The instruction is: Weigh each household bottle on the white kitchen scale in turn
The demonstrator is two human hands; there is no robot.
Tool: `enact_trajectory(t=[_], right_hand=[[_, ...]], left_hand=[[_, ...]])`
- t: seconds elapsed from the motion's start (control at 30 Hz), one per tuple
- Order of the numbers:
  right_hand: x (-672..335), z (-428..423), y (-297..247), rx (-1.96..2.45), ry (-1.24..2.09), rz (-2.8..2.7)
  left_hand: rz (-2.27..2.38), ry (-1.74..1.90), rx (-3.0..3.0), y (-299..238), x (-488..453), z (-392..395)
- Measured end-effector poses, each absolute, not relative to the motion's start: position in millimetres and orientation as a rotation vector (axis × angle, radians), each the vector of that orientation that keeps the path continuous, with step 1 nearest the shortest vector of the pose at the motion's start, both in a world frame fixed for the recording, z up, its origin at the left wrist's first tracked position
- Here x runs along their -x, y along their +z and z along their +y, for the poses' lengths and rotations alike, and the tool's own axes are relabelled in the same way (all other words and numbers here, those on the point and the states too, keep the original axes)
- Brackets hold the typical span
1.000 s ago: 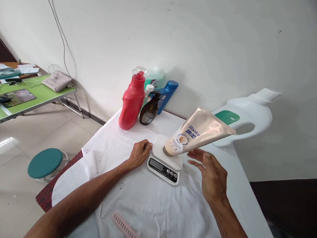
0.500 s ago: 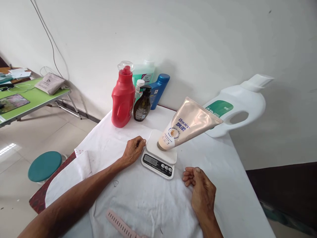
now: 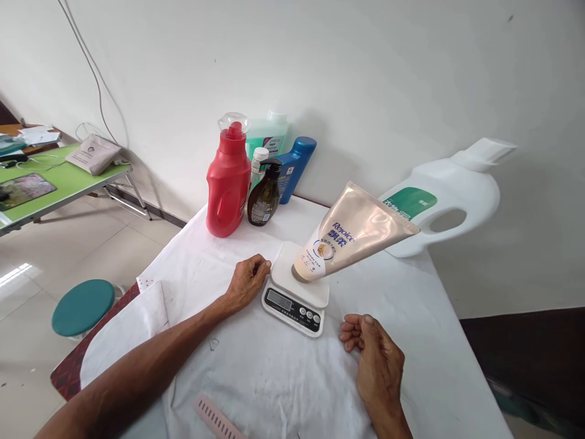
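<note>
A white digital kitchen scale [image 3: 292, 312] lies on the cloth, its display lit with blurred digits. On its platform a beige Rejoice tube [image 3: 351, 235] stands on its cap, upright but spreading wide at the top. My left hand [image 3: 248, 281] rests closed on the cloth at the scale's left edge, fingers curled in with nothing seen in them; whether it touches the scale I cannot tell. To the right of the scale, my right hand [image 3: 377, 366] lies on its side, holding nothing, fingers loosely bent and thumb apart.
Behind the scale stand a red detergent bottle [image 3: 228, 189], a dark pump bottle [image 3: 264, 198], a blue bottle [image 3: 295, 171] and a green jug [image 3: 269, 131]. A large white detergent jug [image 3: 445, 195] is at the right. A pink watch strap [image 3: 217, 417] lies in front. A teal stool [image 3: 83, 308] stands left.
The view has shifted slightly, so the scale, tube and bottles sit a little differently in the picture. Both hands keep the same pose, and nothing is taken or released.
</note>
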State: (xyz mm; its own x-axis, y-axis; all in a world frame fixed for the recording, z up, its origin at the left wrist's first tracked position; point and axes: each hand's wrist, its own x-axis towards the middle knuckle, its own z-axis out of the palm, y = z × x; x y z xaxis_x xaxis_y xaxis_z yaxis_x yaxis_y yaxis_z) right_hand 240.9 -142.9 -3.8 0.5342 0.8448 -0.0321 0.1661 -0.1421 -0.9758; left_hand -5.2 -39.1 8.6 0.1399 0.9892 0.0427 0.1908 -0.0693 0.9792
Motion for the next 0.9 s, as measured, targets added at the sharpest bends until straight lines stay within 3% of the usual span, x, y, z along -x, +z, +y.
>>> enact_trajectory(t=[0.9], right_hand=[[-242.6, -143.3, 0.6, 1.629, 0.817, -0.898]], left_hand=[[1.223, 1.049, -1.456, 9.6, 4.9, -38.4]])
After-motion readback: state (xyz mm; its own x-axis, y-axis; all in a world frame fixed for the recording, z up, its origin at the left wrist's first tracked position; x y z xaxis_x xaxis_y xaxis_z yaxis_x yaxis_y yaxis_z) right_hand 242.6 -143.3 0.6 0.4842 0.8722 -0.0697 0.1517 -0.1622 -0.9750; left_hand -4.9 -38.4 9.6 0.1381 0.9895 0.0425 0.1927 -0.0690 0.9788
